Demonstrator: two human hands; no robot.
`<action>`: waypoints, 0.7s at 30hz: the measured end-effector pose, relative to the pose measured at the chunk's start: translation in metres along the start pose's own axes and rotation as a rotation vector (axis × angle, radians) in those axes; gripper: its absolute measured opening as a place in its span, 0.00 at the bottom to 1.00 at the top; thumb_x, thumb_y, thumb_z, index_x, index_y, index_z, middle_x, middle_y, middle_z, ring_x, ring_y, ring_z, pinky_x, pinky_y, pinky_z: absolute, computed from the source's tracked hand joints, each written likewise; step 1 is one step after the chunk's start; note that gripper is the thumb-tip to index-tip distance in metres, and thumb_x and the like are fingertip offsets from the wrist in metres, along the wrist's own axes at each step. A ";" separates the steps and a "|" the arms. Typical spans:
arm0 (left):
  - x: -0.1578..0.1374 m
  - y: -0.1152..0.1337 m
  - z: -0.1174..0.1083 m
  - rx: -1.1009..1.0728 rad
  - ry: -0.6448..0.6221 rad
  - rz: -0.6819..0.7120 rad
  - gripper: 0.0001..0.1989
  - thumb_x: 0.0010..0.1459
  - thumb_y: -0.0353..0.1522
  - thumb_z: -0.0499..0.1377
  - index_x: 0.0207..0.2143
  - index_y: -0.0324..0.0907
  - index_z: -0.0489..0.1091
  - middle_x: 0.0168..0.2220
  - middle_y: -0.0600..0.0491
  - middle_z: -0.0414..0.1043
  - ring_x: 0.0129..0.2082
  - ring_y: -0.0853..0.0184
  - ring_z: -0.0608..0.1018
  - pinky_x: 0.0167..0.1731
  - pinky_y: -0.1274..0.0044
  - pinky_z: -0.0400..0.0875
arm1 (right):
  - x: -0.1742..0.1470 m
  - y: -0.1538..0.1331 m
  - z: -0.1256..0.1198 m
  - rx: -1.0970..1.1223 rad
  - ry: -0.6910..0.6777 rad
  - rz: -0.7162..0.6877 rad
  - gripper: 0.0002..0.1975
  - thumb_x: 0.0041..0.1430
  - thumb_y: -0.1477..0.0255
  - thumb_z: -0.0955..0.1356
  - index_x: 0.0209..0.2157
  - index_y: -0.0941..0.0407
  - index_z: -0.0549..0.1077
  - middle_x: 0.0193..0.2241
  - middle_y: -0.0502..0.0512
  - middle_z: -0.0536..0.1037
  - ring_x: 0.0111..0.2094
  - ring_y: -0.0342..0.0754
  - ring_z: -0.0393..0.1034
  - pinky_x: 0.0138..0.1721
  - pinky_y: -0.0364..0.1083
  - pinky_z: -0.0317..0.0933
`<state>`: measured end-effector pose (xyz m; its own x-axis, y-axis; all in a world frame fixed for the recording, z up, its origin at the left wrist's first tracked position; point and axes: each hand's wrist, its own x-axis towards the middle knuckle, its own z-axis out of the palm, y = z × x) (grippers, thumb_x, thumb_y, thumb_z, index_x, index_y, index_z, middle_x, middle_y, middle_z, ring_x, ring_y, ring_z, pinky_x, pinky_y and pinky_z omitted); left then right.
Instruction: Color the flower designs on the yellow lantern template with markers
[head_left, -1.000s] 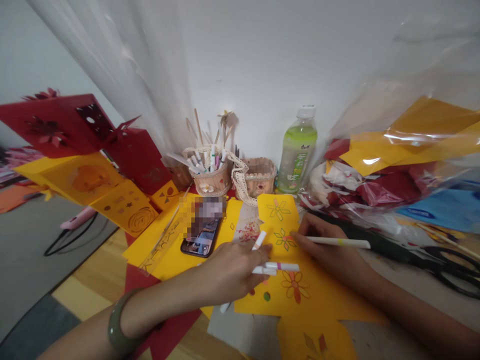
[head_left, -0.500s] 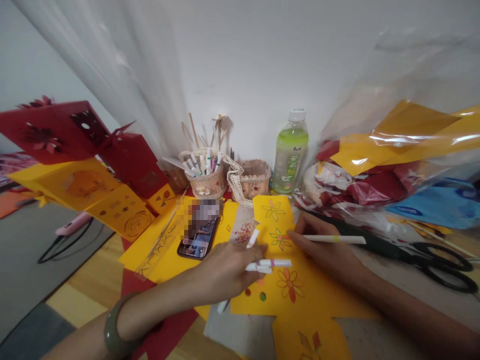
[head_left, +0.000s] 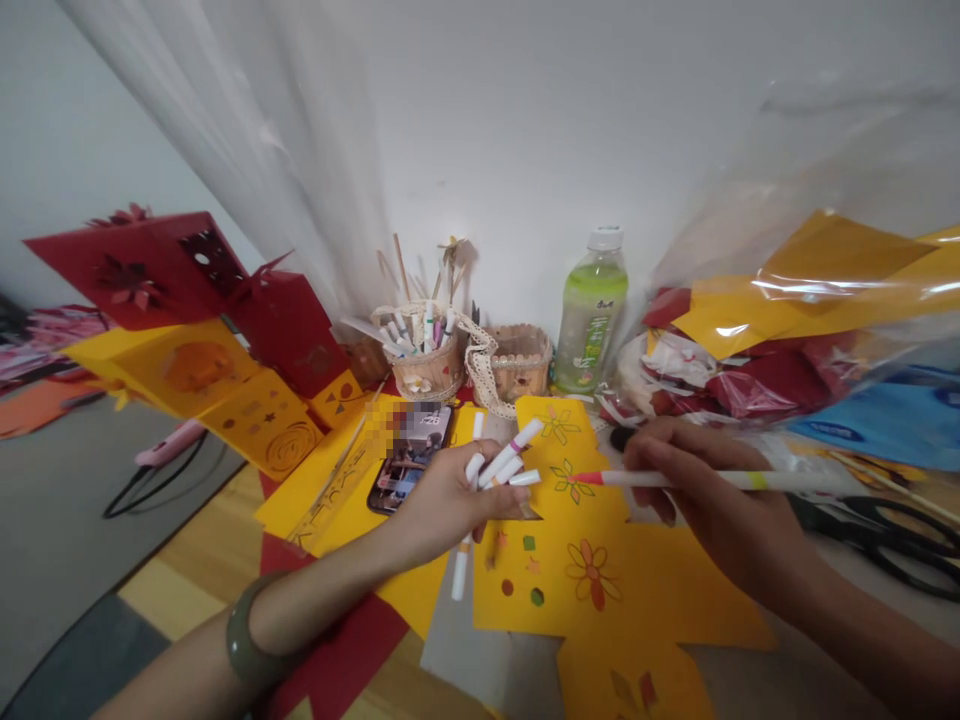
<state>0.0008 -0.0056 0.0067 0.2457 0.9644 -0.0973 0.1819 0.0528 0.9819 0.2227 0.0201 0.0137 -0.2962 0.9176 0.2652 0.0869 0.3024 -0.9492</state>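
- I have the yellow sheet [head_left: 660, 570] lying flat on the grey surface [head_left: 487, 660], bearing outlined flowers, some petals coloured in orange or pink, and small cut-outs along its left part.
- My right hand [head_left: 712, 510], over the sheet's right side, pinches a pink-tipped marker [head_left: 739, 480] between thumb and fingers, nearly level. The tip is at the green-outlined flower [head_left: 571, 481]; I cannot tell whether it touches.
- My left hand [head_left: 446, 490], at the sheet's left edge, is curled around several white markers [head_left: 517, 447], ends fanned out; one has a purple band. White shafts show above and below this hand, and I can't tell if they are one marker.
- Left of the sheet, I see the phone [head_left: 409, 460], lit, lying on more yellow paper, with a clear strip [head_left: 330, 490] beyond it.
- Behind the sheet stand a basket of markers [head_left: 424, 372], a second basket [head_left: 523, 372] with lace draped at its side, and a bottle [head_left: 592, 320] of green drink.
- Right of the sheet, I get black scissors [head_left: 821, 525], partly behind my right hand, and farther back a clear bag [head_left: 750, 370] of red and yellow paper beside a blue packet [head_left: 892, 420].
- Well left of the sheet stand red and yellow paper boxes [head_left: 277, 330].
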 end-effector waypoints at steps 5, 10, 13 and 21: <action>-0.003 0.006 0.002 -0.073 -0.052 -0.048 0.11 0.49 0.34 0.61 0.28 0.38 0.62 0.21 0.58 0.67 0.11 0.80 0.64 0.09 0.88 0.57 | -0.003 -0.004 0.010 -0.099 0.019 0.020 0.14 0.54 0.66 0.67 0.17 0.55 0.65 0.14 0.46 0.66 0.15 0.38 0.57 0.16 0.39 0.50; -0.006 0.008 0.003 -0.074 -0.080 -0.042 0.10 0.49 0.34 0.61 0.28 0.37 0.63 0.20 0.58 0.68 0.11 0.81 0.62 0.09 0.88 0.57 | -0.004 -0.008 0.010 -0.133 0.016 -0.009 0.15 0.54 0.66 0.66 0.17 0.55 0.65 0.14 0.46 0.66 0.16 0.39 0.59 0.16 0.39 0.52; -0.007 0.007 0.005 -0.092 -0.080 -0.034 0.12 0.47 0.34 0.62 0.28 0.37 0.62 0.19 0.58 0.66 0.11 0.81 0.62 0.10 0.88 0.59 | -0.003 -0.008 0.010 -0.114 -0.012 -0.003 0.15 0.54 0.66 0.66 0.17 0.55 0.65 0.15 0.46 0.66 0.16 0.38 0.59 0.17 0.39 0.52; -0.014 0.008 0.009 -0.089 -0.122 -0.029 0.15 0.45 0.39 0.62 0.25 0.39 0.60 0.18 0.58 0.64 0.13 0.78 0.65 0.11 0.86 0.58 | -0.010 -0.001 0.021 0.148 -0.231 0.142 0.14 0.59 0.64 0.62 0.23 0.55 0.68 0.18 0.46 0.67 0.20 0.39 0.61 0.22 0.40 0.53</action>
<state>0.0077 -0.0210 0.0141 0.3567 0.9238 -0.1394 0.1068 0.1079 0.9884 0.2054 0.0056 0.0087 -0.5010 0.8598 0.0989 0.0080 0.1188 -0.9929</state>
